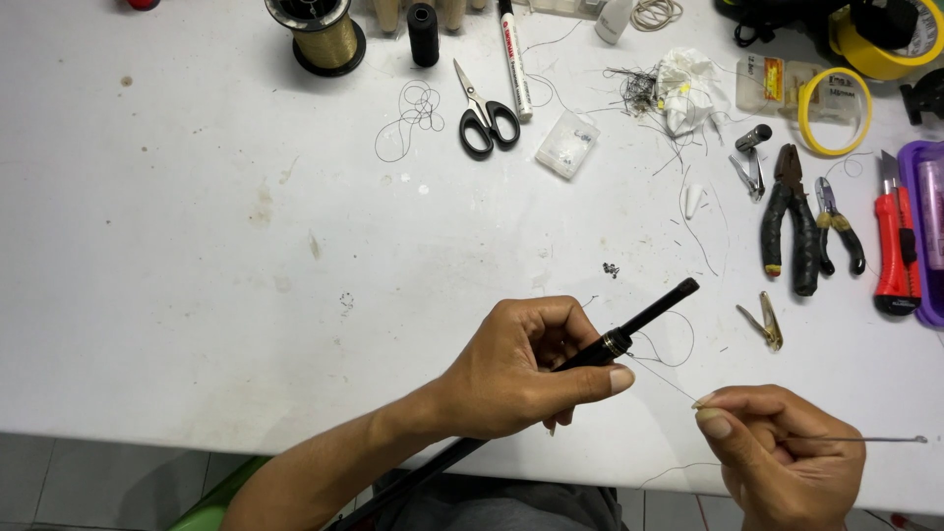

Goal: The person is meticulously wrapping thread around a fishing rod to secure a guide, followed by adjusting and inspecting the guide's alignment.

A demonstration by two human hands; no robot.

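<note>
My left hand (pixel 521 369) grips a slim black rod (pixel 649 318) with a gold ring near its tip, holding it tilted up to the right above the white table (pixel 197 275). My right hand (pixel 782 452) pinches a thin thread (pixel 664 379) that runs from the rod's ring to my fingertips. A thin metal needle-like wire (pixel 865 440) sticks out to the right from the same hand. The two hands are close together near the table's front edge.
Black scissors (pixel 484 113), a marker pen (pixel 514 59), a gold thread spool (pixel 320 31) and a black spool (pixel 423 32) lie at the back. Pliers (pixel 792 221), small cutters (pixel 836 226), a red utility knife (pixel 895 246), tape rolls (pixel 834 110) and nail clippers (pixel 767 323) sit at right.
</note>
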